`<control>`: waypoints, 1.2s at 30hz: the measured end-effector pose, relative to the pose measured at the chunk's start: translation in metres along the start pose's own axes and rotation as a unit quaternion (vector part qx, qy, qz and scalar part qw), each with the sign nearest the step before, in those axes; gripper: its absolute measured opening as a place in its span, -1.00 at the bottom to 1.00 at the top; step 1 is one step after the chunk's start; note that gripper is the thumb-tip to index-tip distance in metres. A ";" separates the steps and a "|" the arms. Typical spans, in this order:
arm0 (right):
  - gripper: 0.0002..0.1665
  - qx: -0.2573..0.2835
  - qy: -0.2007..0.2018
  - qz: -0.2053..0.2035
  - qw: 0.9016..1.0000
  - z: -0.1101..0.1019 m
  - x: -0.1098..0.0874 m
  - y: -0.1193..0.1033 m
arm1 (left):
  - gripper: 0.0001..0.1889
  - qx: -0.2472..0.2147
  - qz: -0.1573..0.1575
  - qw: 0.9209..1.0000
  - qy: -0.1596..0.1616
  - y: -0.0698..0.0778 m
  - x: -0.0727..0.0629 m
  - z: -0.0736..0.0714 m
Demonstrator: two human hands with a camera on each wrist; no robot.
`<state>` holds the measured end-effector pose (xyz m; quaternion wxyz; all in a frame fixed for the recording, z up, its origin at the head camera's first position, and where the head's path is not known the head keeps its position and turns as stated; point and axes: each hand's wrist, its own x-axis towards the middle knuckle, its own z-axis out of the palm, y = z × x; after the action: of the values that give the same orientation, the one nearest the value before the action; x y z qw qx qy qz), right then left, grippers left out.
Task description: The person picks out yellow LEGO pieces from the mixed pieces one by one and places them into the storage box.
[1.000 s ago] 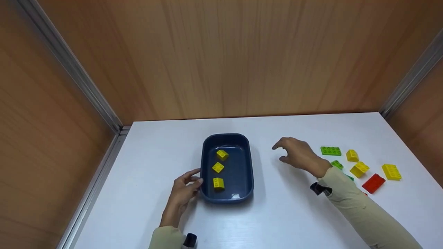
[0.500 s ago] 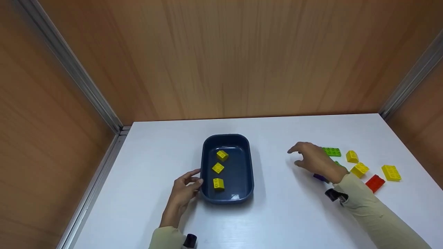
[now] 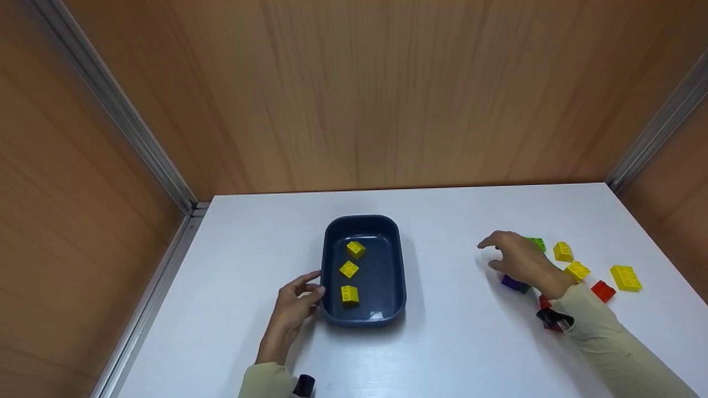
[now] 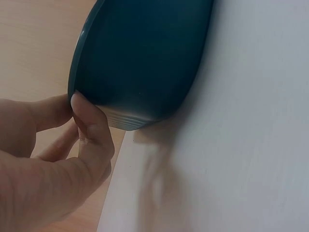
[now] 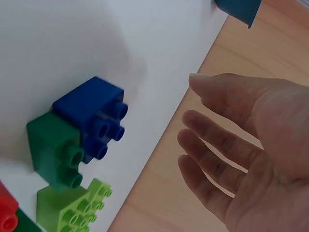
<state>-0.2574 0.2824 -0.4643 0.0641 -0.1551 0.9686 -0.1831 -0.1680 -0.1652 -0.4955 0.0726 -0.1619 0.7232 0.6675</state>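
Note:
My left hand (image 3: 296,304) pinches the near left rim of a dark blue tray (image 3: 384,276); in the left wrist view the thumb (image 4: 91,118) lies against the tray's wall. Three yellow building blocks (image 3: 349,269) sit in a line on the tray's left side. To the right, my right hand (image 3: 522,257) hovers over a loose group of blocks, fingers loosely bent and holding nothing. A blue block (image 5: 89,104) touches a dark green block (image 5: 53,140), with a light green block (image 5: 63,203) beside them. The hand and sleeve hide part of the group.
Farther right on the white table (image 3: 431,354) lie a yellow block (image 3: 626,277), two more yellow ones nearer the hand, and a red block (image 3: 603,291). Another red piece shows under the right wrist. Wooden panels (image 3: 387,99) rise behind the table and at both sides.
My right hand has moved right and slightly nearer, away from the tray and over the blocks. The blue block has come into view below it. The left hand stays at the tray.

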 end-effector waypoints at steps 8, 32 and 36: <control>-0.53 -0.005 0.008 0.014 1.000 -0.005 -0.010 0.016 | -0.55 -0.002 -0.001 1.000 0.001 -0.001 0.002 0.000; -0.39 0.007 0.023 0.055 0.998 -0.022 -0.048 0.050 | -0.56 -0.005 -0.004 1.000 0.005 0.000 0.000 0.000; -0.38 -0.008 0.031 0.056 0.998 -0.026 -0.054 0.056 | -0.55 -0.008 0.000 1.000 0.003 -0.001 0.000 0.000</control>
<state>-0.2265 0.3578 -0.4578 0.0432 -0.0959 0.9788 -0.1760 -0.1679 -0.1650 -0.4960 0.0689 -0.1643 0.7183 0.6726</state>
